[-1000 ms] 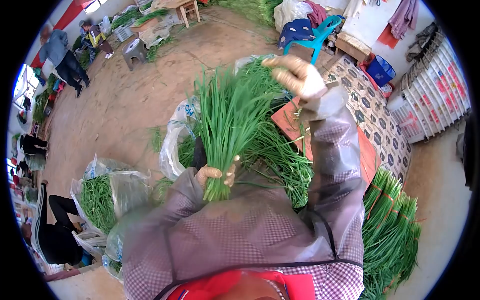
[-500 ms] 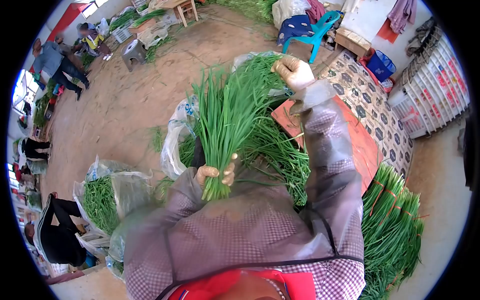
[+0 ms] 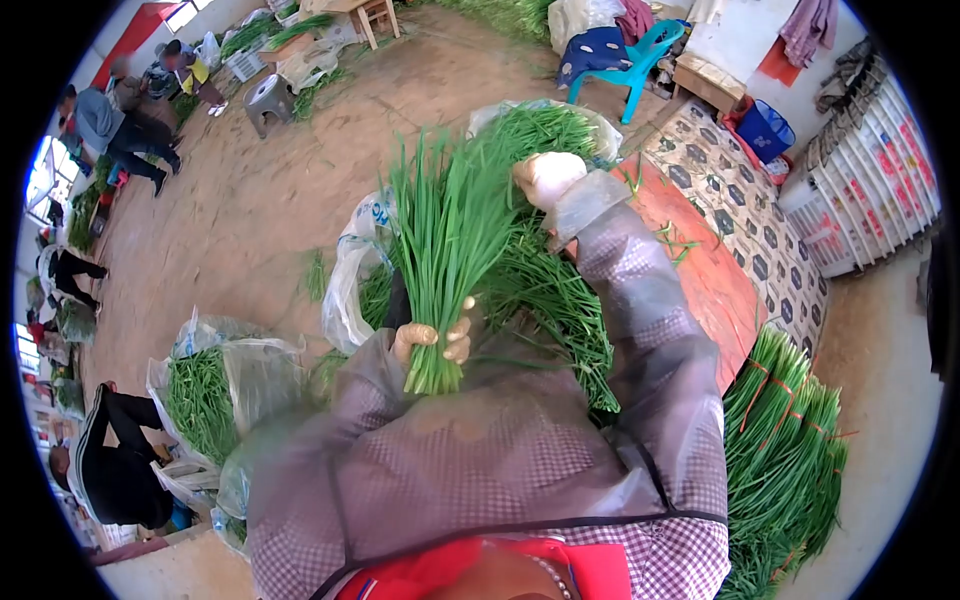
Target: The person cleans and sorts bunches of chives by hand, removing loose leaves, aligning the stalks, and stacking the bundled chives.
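My left hand (image 3: 432, 342) is wrapped round the pale stem ends of an upright bunch of garlic chives (image 3: 445, 230). The long green leaves fan upward from it. Against the right side of those leaves is my right hand (image 3: 550, 180), gloved and curled closed; its fingertips are turned away, so what they hold, if anything, is hidden. Loose chives (image 3: 560, 300) lie below my right forearm. Just beyond my hands, more chives (image 3: 545, 130) rest in an opened plastic bag (image 3: 610, 138).
A reddish board (image 3: 700, 270) lies right, with tied chive bundles (image 3: 785, 430) beside it. Bagged greens (image 3: 200, 405) stand left. Farther off are a grey stool (image 3: 268, 100), a turquoise chair (image 3: 635, 75), stacked white crates (image 3: 860, 170) and several people, one in blue (image 3: 100, 122).
My right hand has moved down and left, from the far leaf tips to the side of the bunch. My left hand keeps its grip in nearly the same place.
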Demonstrator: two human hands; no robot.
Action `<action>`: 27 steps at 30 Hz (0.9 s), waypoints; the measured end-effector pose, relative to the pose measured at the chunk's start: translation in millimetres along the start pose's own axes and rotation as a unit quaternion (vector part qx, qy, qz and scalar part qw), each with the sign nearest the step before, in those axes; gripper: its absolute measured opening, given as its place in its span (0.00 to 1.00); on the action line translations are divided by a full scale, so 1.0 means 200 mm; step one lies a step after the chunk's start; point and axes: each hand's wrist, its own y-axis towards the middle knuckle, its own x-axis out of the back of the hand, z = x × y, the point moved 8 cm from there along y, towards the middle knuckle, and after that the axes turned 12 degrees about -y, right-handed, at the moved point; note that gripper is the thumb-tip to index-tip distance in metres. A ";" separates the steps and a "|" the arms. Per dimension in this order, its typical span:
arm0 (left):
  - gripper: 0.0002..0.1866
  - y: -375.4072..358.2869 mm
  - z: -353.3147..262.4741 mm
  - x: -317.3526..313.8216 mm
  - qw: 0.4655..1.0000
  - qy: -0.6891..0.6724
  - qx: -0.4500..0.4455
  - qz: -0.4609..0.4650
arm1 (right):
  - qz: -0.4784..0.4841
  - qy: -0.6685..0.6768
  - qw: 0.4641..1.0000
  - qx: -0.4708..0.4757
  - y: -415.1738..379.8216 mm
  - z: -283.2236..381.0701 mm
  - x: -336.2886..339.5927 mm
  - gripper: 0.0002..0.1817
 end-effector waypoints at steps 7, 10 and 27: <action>0.38 0.02 -0.03 -0.01 0.999 -0.018 0.001 0.034 | 0.020 -0.079 0.994 -0.075 0.07 -0.08 0.02 0.16; 0.38 0.00 -0.04 -0.03 0.999 -0.013 -0.017 0.040 | 0.027 -0.092 0.988 -0.118 0.09 -0.24 0.01 0.18; 0.26 0.21 -0.65 -0.17 0.829 0.473 -0.242 -0.176 | 0.085 0.751 0.654 0.033 -0.13 0.62 -0.12 0.46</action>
